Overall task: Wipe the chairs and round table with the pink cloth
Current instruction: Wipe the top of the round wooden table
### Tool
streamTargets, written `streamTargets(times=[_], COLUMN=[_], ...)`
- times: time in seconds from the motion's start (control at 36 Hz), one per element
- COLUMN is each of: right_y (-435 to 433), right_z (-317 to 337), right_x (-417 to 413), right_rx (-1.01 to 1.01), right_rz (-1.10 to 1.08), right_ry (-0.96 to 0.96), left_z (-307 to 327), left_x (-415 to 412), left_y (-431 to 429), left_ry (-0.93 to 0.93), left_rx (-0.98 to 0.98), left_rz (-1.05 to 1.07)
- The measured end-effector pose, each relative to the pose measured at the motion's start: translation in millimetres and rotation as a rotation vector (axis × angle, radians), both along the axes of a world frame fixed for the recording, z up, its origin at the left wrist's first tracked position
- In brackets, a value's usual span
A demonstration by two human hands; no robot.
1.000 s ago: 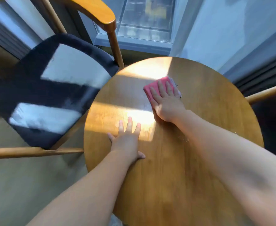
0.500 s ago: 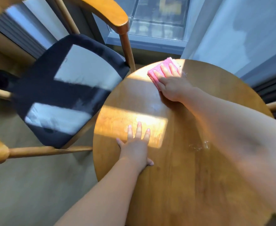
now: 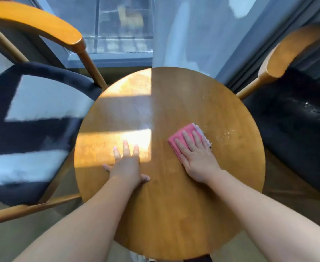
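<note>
A round wooden table (image 3: 174,214) fills the middle of the view. On its right half lies a folded pink cloth (image 3: 182,134), and my right hand (image 3: 197,156) presses flat on it with straight fingers. My left hand (image 3: 126,163) rests flat on the table's left half, in a patch of sunlight. A wooden chair with a dark blue seat (image 3: 32,125) stands to the left. Another wooden chair with a dark seat (image 3: 297,125) stands to the right. Small crumbs (image 3: 225,135) lie on the table just right of the cloth.
A window (image 3: 117,31) and pale curtains (image 3: 202,35) are behind the table. White specks (image 3: 314,108) lie on the right chair's seat. The left chair's wooden armrest (image 3: 34,23) curves over its seat, close to the table's edge.
My right hand has slid the pink cloth from the table's far edge back toward me and to the right. My left hand has stayed planted. The view has shifted right, showing the right chair.
</note>
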State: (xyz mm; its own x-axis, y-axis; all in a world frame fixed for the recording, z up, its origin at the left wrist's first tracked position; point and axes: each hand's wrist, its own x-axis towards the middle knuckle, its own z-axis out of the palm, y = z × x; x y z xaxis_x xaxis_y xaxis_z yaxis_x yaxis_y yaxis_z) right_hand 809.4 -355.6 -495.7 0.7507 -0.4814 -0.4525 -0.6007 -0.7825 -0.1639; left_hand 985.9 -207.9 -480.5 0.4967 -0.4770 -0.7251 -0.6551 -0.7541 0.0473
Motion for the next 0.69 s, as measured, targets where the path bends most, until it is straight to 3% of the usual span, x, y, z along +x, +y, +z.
streamTargets(times=[0.19,0.36,0.69], right_y=[-9,-35,-113], right_z=[-2,-7,-13], right_x=[-49,-34,111], right_rx=[-0.03,-0.055,-0.073], right_rz=[-0.128,-0.188,-0.009], right_ry=[0.037,0.024,-0.054], left_z=[7,4,2], left_x=[-8,-26,-27], left_y=[-15,-40,-42], left_ry=[-0.024,0.094,0.101], left_rx=[-0.012,-0.004,0.031], left_rz=[-0.092,-0.134,-0.162])
